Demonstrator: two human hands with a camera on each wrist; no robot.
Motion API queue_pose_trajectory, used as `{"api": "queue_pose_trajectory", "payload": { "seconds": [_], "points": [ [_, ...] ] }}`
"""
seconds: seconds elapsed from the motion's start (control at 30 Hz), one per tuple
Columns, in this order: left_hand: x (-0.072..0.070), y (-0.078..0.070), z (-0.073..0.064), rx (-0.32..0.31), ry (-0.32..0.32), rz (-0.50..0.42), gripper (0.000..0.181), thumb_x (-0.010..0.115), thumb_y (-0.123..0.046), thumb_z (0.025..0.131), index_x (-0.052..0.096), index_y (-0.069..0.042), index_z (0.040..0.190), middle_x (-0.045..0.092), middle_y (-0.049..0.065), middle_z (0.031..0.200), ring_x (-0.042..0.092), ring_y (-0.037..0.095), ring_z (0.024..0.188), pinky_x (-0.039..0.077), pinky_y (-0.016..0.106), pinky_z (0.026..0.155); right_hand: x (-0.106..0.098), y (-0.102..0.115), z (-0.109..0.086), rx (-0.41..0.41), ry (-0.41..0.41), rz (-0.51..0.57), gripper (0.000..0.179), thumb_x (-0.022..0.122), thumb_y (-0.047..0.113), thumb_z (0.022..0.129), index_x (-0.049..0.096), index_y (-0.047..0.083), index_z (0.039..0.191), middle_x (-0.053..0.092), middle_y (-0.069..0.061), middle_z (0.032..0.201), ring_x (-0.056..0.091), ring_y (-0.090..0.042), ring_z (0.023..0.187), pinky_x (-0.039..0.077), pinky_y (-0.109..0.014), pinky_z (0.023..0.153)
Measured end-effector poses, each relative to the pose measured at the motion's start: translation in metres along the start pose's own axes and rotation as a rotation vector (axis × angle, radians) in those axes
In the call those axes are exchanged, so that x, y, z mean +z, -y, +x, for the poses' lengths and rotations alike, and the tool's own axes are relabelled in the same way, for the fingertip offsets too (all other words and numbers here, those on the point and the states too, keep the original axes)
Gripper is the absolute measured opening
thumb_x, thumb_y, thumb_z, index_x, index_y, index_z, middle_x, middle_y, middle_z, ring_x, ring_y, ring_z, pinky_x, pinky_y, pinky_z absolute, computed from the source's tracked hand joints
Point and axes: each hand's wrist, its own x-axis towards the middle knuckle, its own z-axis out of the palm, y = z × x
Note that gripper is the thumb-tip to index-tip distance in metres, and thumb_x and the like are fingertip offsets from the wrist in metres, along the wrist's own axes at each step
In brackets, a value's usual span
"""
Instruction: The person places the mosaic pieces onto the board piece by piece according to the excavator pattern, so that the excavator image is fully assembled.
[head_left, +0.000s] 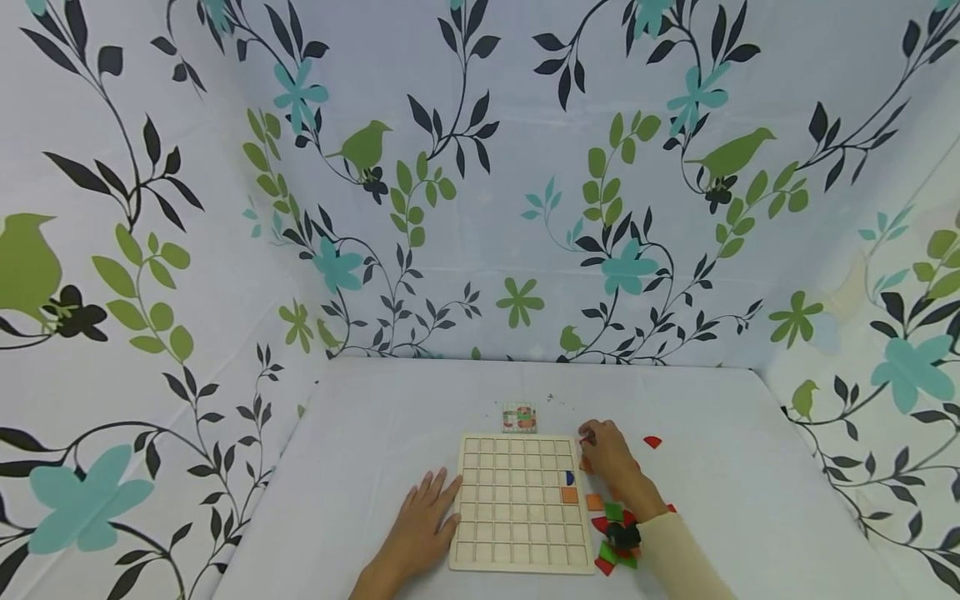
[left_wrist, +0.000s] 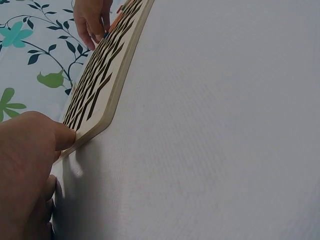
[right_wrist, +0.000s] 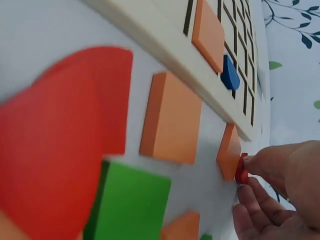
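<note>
A pale wooden grid board (head_left: pixel 495 532) lies on the white table. My left hand (head_left: pixel 426 527) rests along its left edge with fingers extended, and in the left wrist view the thumb (left_wrist: pixel 64 136) touches the board's edge. Beyond the board's upper right side, my right hand (head_left: pixel 611 457) pinches a small red piece (right_wrist: pixel 242 169) between thumb and fingers. Close beside that piece lies an orange piece (right_wrist: pixel 229 152). In the board's right column sit a blue half-round piece (head_left: pixel 569 477) and, just below it, an orange square (head_left: pixel 569 495).
Loose red, green and orange pieces, including a green square (head_left: pixel 614 512), are scattered right of the board under my right forearm. A red quarter-round piece (head_left: pixel 652 442) lies farther right. Behind the board is a small patterned card (head_left: pixel 519 417). Patterned cloth (head_left: pixel 480 275) surrounds the table.
</note>
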Motion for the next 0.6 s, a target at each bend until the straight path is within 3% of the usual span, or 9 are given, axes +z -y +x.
{"api": "queue_pose_trajectory", "payload": {
  "seconds": [0.27, 0.43, 0.6],
  "points": [
    [-0.0011, -0.0007, -0.0014, 0.000, -0.003, -0.007, 0.058, 0.055, -0.034, 0.108, 0.043, -0.016, 0.162, 0.030, 0.018, 0.172, 0.023, 0.045, 0.160, 0.018, 0.071, 0.125, -0.0005, -0.0045, -0.0021, 0.038, -0.053, -0.038, 0.030, 0.075, 0.014, 0.098, 0.064, -0.004, 0.120, 0.059, -0.017, 0.107, 0.055, -0.028, 0.097, 0.055, -0.044, 0.087],
    [-0.0009, -0.0006, -0.0010, -0.003, -0.002, -0.008, 0.058, 0.055, -0.035, 0.108, 0.042, -0.017, 0.163, 0.030, 0.018, 0.172, 0.022, 0.044, 0.160, 0.018, 0.070, 0.125, 0.0015, -0.0062, 0.0033, 0.015, -0.040, -0.028, 0.027, 0.072, 0.011, 0.100, 0.065, -0.002, 0.122, 0.060, -0.019, 0.115, 0.055, -0.031, 0.105, 0.055, -0.048, 0.096],
    [-0.0008, -0.0006, -0.0008, 0.000, -0.003, -0.008, 0.058, 0.055, -0.035, 0.108, 0.042, -0.017, 0.163, 0.030, 0.018, 0.172, 0.022, 0.044, 0.160, 0.018, 0.070, 0.125, 0.0048, -0.0069, 0.0060, -0.026, -0.041, -0.009, 0.025, 0.071, 0.005, 0.099, 0.067, -0.003, 0.122, 0.060, -0.021, 0.116, 0.057, -0.032, 0.104, 0.054, -0.051, 0.096]
  ]
}}
